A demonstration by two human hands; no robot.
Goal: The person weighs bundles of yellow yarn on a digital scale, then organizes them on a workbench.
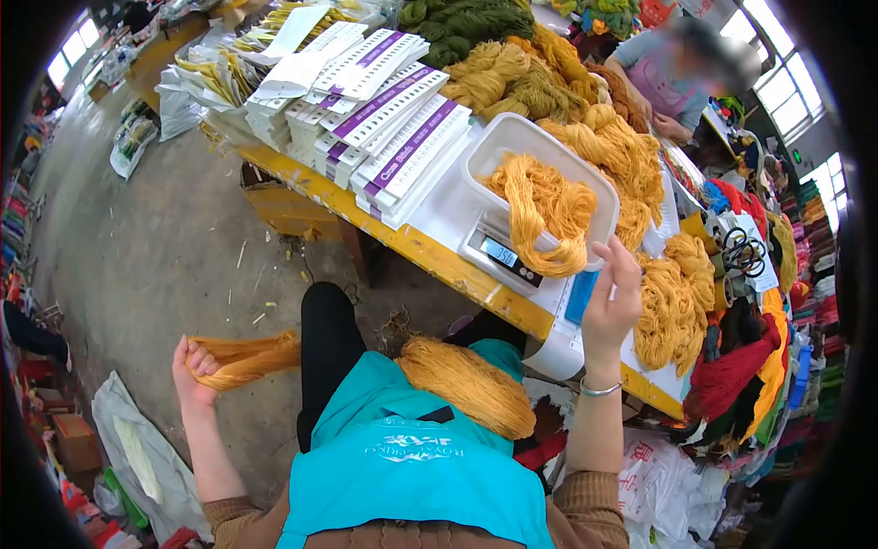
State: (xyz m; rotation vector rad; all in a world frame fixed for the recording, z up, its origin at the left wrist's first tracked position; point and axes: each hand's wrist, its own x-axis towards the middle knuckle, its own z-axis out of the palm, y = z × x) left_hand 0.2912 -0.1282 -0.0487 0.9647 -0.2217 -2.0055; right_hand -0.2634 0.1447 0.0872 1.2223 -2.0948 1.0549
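Observation:
My left hand (197,369) is closed around one end of a golden-orange yarn hank (251,360), held out beside my left knee. A thicker hank of similar yarn (466,384) lies across my lap on the turquoise apron (407,457). My right hand (613,297) is raised beside the white plastic tray (599,188), fingers apart and slightly bent, with nothing visible in it. That tray rests on a digital scale (501,260) with a lit display. Loose orange yarn (541,206) fills part of the tray and hangs over its near edge.
Stacks of white and purple printed cards (398,137) stand on the yellow-edged table (439,274). Heaped golden yarn (622,165) lies behind the tray, with more yarn (675,306) at its right. Black-handled scissors (745,252) lie farther right. Another person (672,78) works across the table.

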